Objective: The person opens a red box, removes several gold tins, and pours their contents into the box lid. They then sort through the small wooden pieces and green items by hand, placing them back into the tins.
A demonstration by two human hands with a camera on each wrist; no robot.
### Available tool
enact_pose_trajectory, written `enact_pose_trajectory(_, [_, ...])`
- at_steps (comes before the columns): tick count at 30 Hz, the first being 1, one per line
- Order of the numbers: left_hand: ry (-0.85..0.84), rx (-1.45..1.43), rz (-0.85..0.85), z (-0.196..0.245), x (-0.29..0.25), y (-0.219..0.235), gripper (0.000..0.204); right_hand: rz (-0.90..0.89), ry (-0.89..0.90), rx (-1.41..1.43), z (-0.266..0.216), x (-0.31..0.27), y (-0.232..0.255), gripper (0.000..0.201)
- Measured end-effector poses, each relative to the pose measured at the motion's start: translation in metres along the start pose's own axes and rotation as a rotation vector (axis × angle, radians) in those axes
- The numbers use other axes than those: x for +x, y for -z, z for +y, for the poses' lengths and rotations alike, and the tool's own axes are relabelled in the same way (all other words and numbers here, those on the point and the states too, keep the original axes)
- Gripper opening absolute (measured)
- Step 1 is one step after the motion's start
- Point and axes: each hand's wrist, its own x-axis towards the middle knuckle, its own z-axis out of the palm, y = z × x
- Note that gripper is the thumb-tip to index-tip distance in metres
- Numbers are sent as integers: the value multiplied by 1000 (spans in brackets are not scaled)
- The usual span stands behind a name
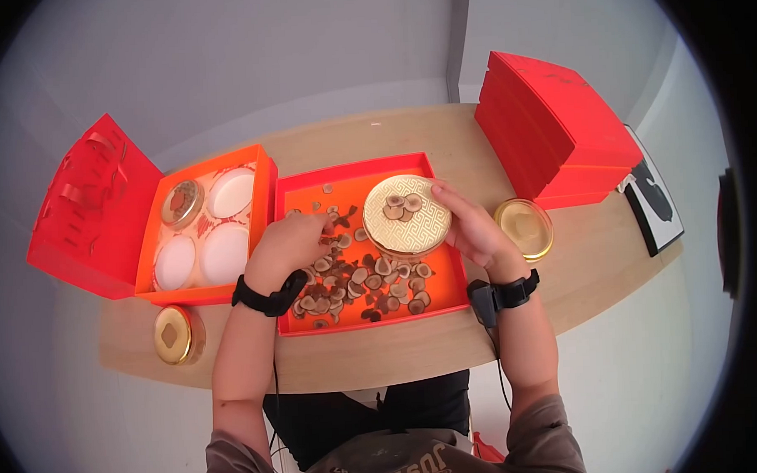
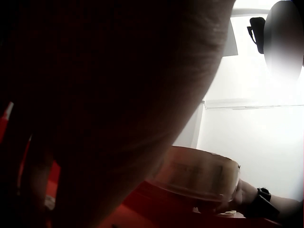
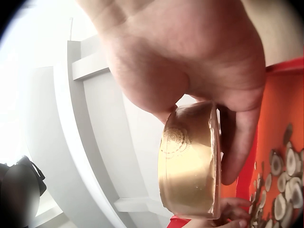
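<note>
My right hand [image 1: 476,225] grips a round gold tub [image 1: 386,228] by its right side, above the red tray [image 1: 459,275]. Several thin brown dried slices [image 1: 398,204] lie on its patterned gold inside. In the right wrist view, thumb and fingers clasp the tub's gold side wall [image 3: 187,161]. My left hand [image 1: 291,244] is low over the tray's left part, fingers bent down among scattered dried slices [image 1: 359,277]. I cannot tell whether a slice is between its fingertips. Its dark underside fills much of the left wrist view.
An open red gift box [image 1: 268,186] with round white wells [image 1: 175,262] and one filled jar [image 1: 182,202] stands left. Gold-lidded jar [image 1: 173,335] sits at the front left; another gold-rimmed container [image 1: 524,229] stands right. Red boxes [image 1: 550,130] and a black-edged panel [image 1: 654,198] are farther right.
</note>
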Motion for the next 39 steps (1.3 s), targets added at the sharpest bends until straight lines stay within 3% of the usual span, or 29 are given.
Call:
enact_pose_trajectory(3, [10,43,-128,3,-1,4,43,-16,0,10,5,3,7,45])
enact_pose_trajectory(6, [12,82,-143,0,2,-4,46,-31,-2,8,4,3,6,45])
enact_pose_trajectory(16, [14,106,-136,-2,8,-15,34,-32,-9,1,3,2,5,44])
enact_pose_trajectory(21, [-62,34,48,0,5,-13,35,-28,-9,2,2,2,4,44])
enact_pose_trajectory(22, [-63,34,46,4,3,-10,35,-32,-2,3,3,2,4,44])
enact_pose_trajectory(24, [-2,52,-129,11,2,-4,42,-29,-4,0,2,2,4,43])
enact_pose_trajectory(30, [-101,-9,-150,12,1,-9,51,-27,-8,10,2,2,5,43])
enact_pose_trajectory(34, [-80,70,-160,18,2,-13,51,-32,-10,12,2,3,6,42])
enact_pose_trajectory(37, [-51,41,-192,12,8,-24,46,-15,-18,6,0,1,2,42])
enact_pose_trajectory(39, [-73,-60,-126,7,8,-27,40,-24,-15,14,1,1,4,43])
